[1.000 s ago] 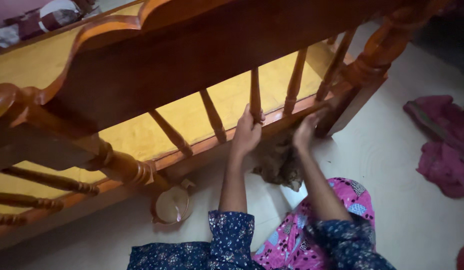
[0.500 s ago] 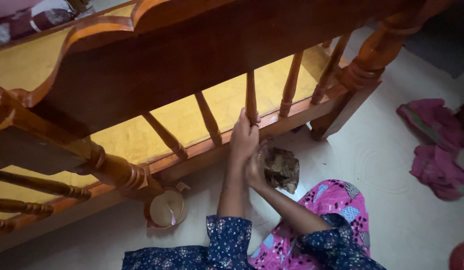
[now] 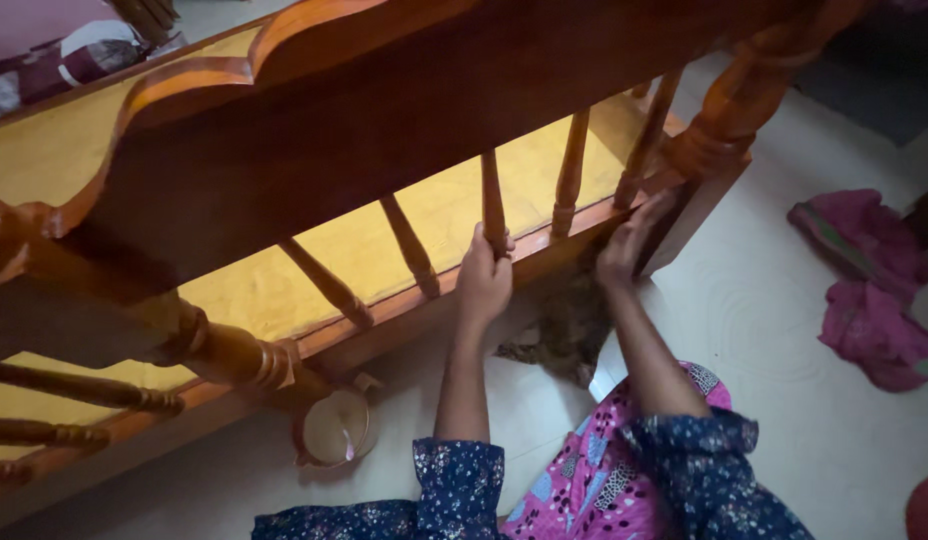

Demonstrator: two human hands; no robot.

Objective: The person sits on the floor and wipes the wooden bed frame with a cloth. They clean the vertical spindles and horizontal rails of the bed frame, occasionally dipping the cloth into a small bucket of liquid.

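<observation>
My left hand grips the bottom of a turned wooden spindle on the wooden bed frame's low rail. My right hand presses a dark brown cloth against the lower rail, close to the carved corner post. The cloth hangs down from that hand towards the floor. Both arms wear dark blue flowered sleeves, and pink patterned fabric covers my knee.
A small orange mug holding pale liquid stands on the floor by the rail at lower left. Pink clothes lie on the pale floor at right. A yellow mattress fills the bed frame behind the spindles.
My right hand has carried the cloth along the rail to the right, towards the corner post. My left hand keeps its grip on the spindle.
</observation>
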